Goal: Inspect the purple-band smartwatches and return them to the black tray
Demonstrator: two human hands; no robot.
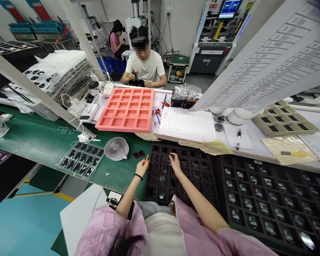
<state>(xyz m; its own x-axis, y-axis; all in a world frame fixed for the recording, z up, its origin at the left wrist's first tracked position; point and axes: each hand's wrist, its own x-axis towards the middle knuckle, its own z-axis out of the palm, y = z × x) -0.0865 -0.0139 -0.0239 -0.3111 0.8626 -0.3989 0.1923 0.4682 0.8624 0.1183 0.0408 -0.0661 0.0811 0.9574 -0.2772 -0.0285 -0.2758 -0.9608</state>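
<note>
The left hand [142, 168] pinches a slim orange-handled tool [147, 158], probably light; the right hand [175, 163], open and holding nothing visible, hovers over a black compartmented plastic tray [200, 167].

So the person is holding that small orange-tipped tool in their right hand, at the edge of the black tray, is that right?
Not quite: the head view shows the small orange-tipped tool in the left hand, not the right. The right hand holds no visible tool. The rest stands: the tool is at the edge of the black tray.
</note>
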